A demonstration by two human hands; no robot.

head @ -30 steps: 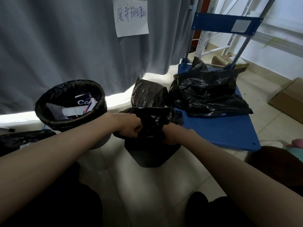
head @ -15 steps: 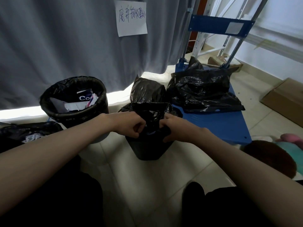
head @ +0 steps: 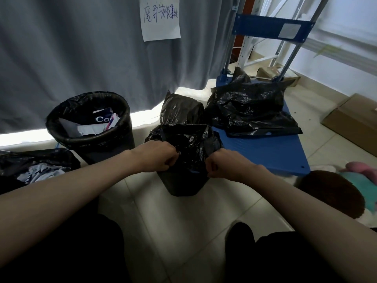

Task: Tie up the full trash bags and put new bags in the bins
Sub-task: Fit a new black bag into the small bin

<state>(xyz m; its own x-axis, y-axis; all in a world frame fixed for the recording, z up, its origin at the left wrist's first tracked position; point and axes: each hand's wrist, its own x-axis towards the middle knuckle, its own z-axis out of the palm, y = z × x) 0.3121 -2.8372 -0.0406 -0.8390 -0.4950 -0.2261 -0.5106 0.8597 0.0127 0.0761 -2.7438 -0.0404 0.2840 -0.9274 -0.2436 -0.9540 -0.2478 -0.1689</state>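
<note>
Gripping black film at the near rim of the small bin (head: 183, 184), both hands work low over the floor. Left hand (head: 157, 158) is curled tight on the bag (head: 187, 139) at the rim's left side; right hand (head: 221, 165) is curled on it at the right side. Bag mouth lies between the two fists, so both hands are equally near; bunched film rises just beyond the knuckles. Whether this is a fresh liner being seated or a full one being gathered, cannot tell; contents hidden.

Judgement: next move turns on the rim running left to right between the fists, film to be pulled outward and down, or drawn together.

Room: bare floor tile toward the body. Left of the left hand, near, a lined round bin (head: 89, 127) full of paper; another open bag (head: 38, 166) at far left. Beyond the fists, a tied-looking sack (head: 181, 109). Right and beyond, a blue cart (head: 265, 152) carrying loose bags (head: 248, 107), its edge just beside the small bin.
</note>
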